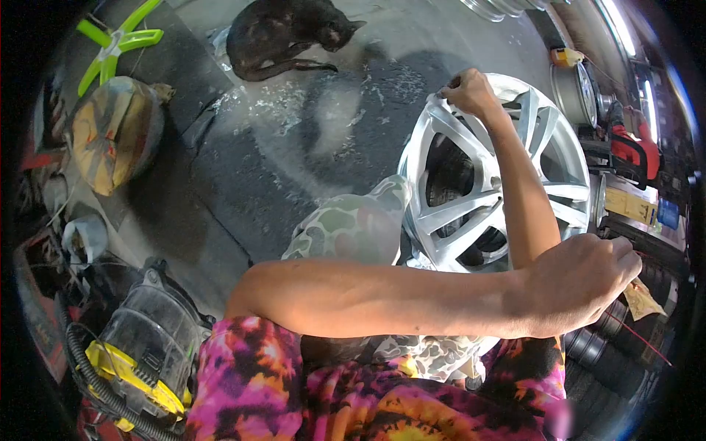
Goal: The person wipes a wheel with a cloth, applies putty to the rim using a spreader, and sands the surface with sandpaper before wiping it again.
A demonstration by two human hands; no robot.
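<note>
A silver alloy wheel rim (460, 213) with several spokes stands tilted in front of me, against my camouflage-covered leg. My right hand (473, 92) is closed at the rim's upper left edge, with its fingertips on the metal lip. A small dark bit shows at those fingertips, too small to name. My left arm crosses over my right forearm. At the right, my left hand (585, 283) is closed, its fingertips turned away from view. A crumpled tan sheet (644, 298), like paper, sticks out just below its fingers.
A dark cat (283, 37) lies curled on the wet-marked floor. To the left are a bright green stand (114, 48), a taped round bundle (110, 136) and a clear canister with yellow parts (151, 323). More wheels (573, 92) and a red tool (634, 143) line the right.
</note>
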